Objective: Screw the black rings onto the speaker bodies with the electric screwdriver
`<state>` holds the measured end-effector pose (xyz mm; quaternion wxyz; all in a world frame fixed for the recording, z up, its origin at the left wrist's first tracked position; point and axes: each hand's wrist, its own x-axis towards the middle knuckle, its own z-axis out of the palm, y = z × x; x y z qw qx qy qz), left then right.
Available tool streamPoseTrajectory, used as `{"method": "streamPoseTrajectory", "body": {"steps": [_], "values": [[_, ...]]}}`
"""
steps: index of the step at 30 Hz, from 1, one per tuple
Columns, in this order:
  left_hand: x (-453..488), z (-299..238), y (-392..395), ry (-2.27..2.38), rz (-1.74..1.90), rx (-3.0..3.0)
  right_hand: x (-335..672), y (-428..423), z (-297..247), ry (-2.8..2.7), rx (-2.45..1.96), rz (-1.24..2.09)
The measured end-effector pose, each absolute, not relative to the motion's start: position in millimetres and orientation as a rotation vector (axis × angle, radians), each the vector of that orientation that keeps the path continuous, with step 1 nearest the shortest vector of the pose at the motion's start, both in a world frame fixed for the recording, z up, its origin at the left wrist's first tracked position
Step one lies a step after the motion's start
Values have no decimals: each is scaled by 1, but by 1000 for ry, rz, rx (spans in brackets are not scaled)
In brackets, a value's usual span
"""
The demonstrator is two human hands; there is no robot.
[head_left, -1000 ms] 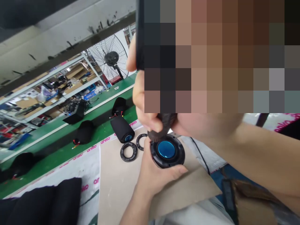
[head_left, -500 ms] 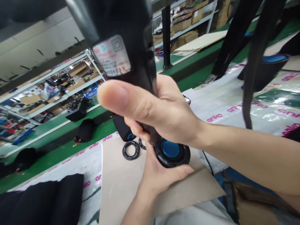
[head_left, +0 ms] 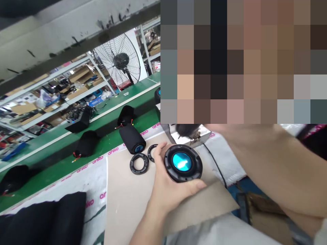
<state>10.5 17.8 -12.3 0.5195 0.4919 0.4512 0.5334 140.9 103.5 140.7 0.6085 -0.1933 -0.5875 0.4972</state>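
Note:
My left hand [head_left: 166, 183] is wrapped round a round black speaker [head_left: 183, 162] with a shiny blue cone. It holds the speaker face up over a beige cardboard sheet [head_left: 127, 200]. My right forearm [head_left: 268, 163] reaches in from the right above the speaker. Its hand is hidden behind a blurred patch, so its fingers do not show. A dark tool tip [head_left: 187, 130] pokes out just under that patch, a little above the speaker and apart from it.
Two black rings [head_left: 139, 163] lie on the cardboard left of the speaker, and a black cylinder speaker [head_left: 133, 139] lies behind them. Further black units sit on the green belt [head_left: 63, 166]. Black fabric [head_left: 51, 217] lies at bottom left. A fan [head_left: 120, 61] and shelves stand behind.
The dark tool in my right hand has lifted off the speaker's rim and gone up. The view has shifted a little, and my left hand keeps holding the speaker.

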Motion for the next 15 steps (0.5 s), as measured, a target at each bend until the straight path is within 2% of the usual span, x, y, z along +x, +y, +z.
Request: {"method": "streamPoseTrajectory", "body": {"steps": [3, 8, 15], "values": [[10, -12, 18, 1085, 1264, 1190, 165, 128, 113, -1256, -460, 940], [10, -11, 19, 1097, 1261, 1212, 171, 148, 68, -1214, -532, 981], [8, -13, 22, 1103, 1248, 1189, 171, 137, 68, -1263, -606, 1135]]}}
